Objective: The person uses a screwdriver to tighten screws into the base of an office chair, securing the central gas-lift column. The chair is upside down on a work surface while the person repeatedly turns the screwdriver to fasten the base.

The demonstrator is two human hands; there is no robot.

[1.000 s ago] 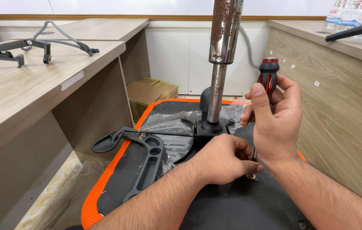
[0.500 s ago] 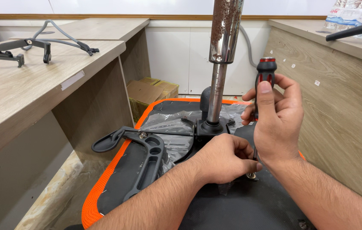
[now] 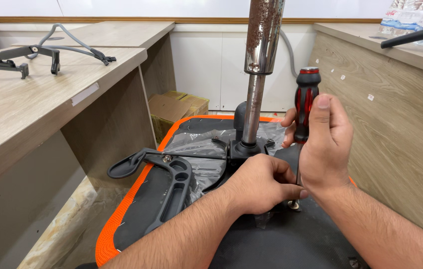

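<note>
Where the upturned chair seat (image 3: 271, 244) lies between the two desks, a screwdriver (image 3: 305, 107) is held upright over its black underside. The red-and-black handle is enclosed by the right hand (image 3: 328, 144), the fingers wrapped round it and the thumb laid up along its near face; the grip is closed on the tool. The steel shaft is seen running down below the hand to a screw with a washer (image 3: 293, 204) seated in the underside. The left hand (image 3: 261, 182) is curled beside the shaft, its fingertips pressed together near the lower end of the shaft; whether the shaft or the screw is actually pinched cannot be told, as the contact is hidden by the knuckles.

The seat is edged in orange mesh (image 3: 121, 219). A chrome gas-lift column (image 3: 258, 74), spotted with rust, is mounted upright in the black mechanism just left of the hands. A black armrest bracket (image 3: 171, 194) and a lever with a paddle end (image 3: 126, 167) are located on the seat's left side, over crumpled clear plastic film (image 3: 206, 149).

A cardboard box (image 3: 174, 109) is placed on the floor behind the seat. A black metal bracket (image 3: 19, 60) and a grey cable (image 3: 72, 42) lie on the left desk (image 3: 22, 109).
</note>
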